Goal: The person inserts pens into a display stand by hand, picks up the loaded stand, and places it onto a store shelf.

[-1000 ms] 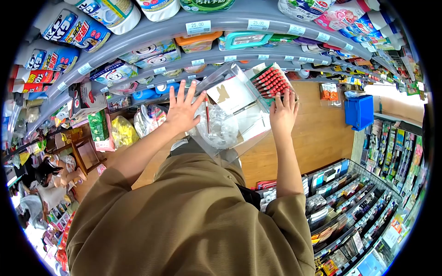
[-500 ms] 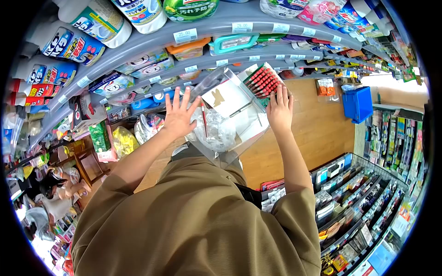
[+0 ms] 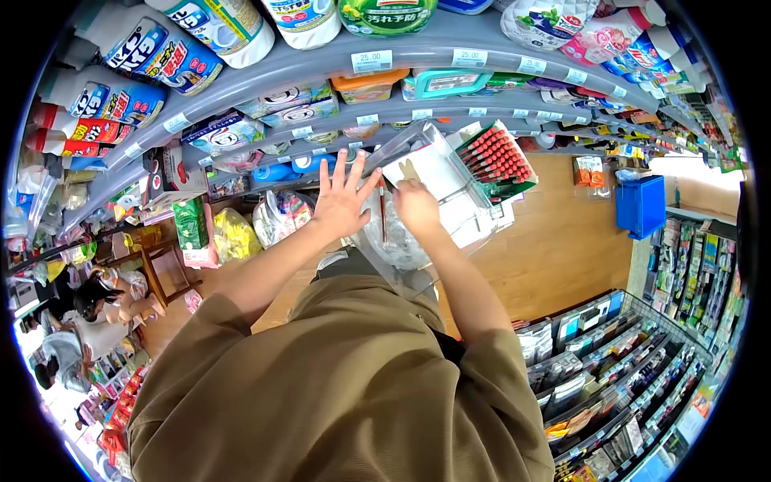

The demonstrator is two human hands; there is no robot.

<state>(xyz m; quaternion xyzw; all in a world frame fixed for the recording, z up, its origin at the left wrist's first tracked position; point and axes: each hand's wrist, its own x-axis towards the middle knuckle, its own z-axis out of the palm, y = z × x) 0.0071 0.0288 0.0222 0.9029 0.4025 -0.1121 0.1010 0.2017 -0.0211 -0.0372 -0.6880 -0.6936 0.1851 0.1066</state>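
A clear plastic box (image 3: pixel 426 138) stands in front of me, below the shelf. My left hand (image 3: pixel 341 201) lies at its left side, open with fingers spread. Inside the box are a white sheet or card (image 3: pixel 442 166), crumpled clear plastic bags (image 3: pixel 395 241) and a slim red pen (image 3: pixel 383 210). My right hand (image 3: pixel 418 209) is over the white sheet; its fingertips are blurred and hidden beneath it, close to a small tan piece (image 3: pixel 409 170). At the box's right side sits a green box (image 3: pixel 511 191) packed with red-tipped pens (image 3: pixel 498 157).
Grey shelves (image 3: pixel 321 68) with bottles and packs curve above. A blue bin (image 3: pixel 641 205) stands on the wooden floor (image 3: pixel 554 241) at right. A wire rack (image 3: pixel 610 353) of packaged goods is at lower right. A seated person (image 3: pixel 120 293) is at far left.
My right hand has left the green pen box and moved left over the white sheet. My left hand keeps its place at the clear box's left side. The whole view has shifted slightly.
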